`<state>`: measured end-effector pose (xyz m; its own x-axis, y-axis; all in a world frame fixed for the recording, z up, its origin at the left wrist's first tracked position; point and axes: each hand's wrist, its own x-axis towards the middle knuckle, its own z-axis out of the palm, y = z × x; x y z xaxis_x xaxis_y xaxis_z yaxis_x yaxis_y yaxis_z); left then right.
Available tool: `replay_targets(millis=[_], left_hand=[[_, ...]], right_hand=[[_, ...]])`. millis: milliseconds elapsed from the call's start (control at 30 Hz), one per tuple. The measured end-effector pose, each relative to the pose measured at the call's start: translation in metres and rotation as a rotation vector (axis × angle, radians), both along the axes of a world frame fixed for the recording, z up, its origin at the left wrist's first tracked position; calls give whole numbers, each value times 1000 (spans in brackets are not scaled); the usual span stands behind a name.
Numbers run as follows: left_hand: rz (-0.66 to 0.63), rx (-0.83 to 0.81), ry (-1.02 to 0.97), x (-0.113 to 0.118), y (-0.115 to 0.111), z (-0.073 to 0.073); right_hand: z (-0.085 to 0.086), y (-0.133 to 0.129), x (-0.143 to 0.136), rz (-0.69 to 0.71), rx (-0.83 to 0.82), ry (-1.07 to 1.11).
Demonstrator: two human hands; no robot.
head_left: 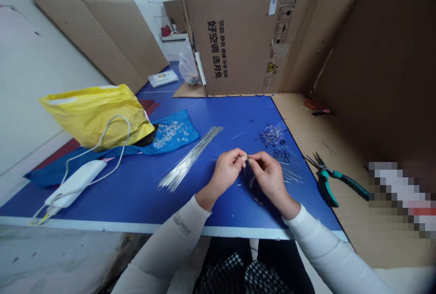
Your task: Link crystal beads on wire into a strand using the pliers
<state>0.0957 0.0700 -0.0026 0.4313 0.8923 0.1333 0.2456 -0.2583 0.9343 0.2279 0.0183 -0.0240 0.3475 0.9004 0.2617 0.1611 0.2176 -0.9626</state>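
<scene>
My left hand (pixel 227 169) and my right hand (pixel 269 176) meet fingertip to fingertip above the blue table. Both are closed in a pinch on a thin wire, whose ends are mostly hidden by the fingers. Below the fingertips hangs a thin curved strand with a few clear beads (pixel 258 201) at its bottom. Left of my left hand lies a bundle of straight silvery wires (pixel 190 160). Beyond my right hand are a tangled heap of small wire pieces (pixel 271 135), several black rings (pixel 282 154) and some loose wires (pixel 291 175).
Clear beads (pixel 170 133) lie on a blue cloth (pixel 190 126) beside a yellow bag (pixel 98 117). A white corded device (pixel 76 184) rests at the left. Green-handled pliers (pixel 327 183) and orange-handled scissors (pixel 315 104) lie on cardboard at right. A large cardboard box (pixel 245 35) stands behind.
</scene>
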Motion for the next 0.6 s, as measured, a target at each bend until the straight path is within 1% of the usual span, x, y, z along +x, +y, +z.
replay_targets(millis=[100, 300, 400, 600], left_hand=[[-41, -72, -59, 1, 2, 1], [-128, -241, -171, 1, -1, 7], [-111, -266, -186, 1, -2, 8], [-84, -256, -197, 0, 0, 3]], right_hand=[[0, 2, 3, 19, -29, 62], [2, 4, 7, 15, -81, 164], [4, 4, 7, 38, -95, 199], [8, 3, 7, 89, -140, 257]])
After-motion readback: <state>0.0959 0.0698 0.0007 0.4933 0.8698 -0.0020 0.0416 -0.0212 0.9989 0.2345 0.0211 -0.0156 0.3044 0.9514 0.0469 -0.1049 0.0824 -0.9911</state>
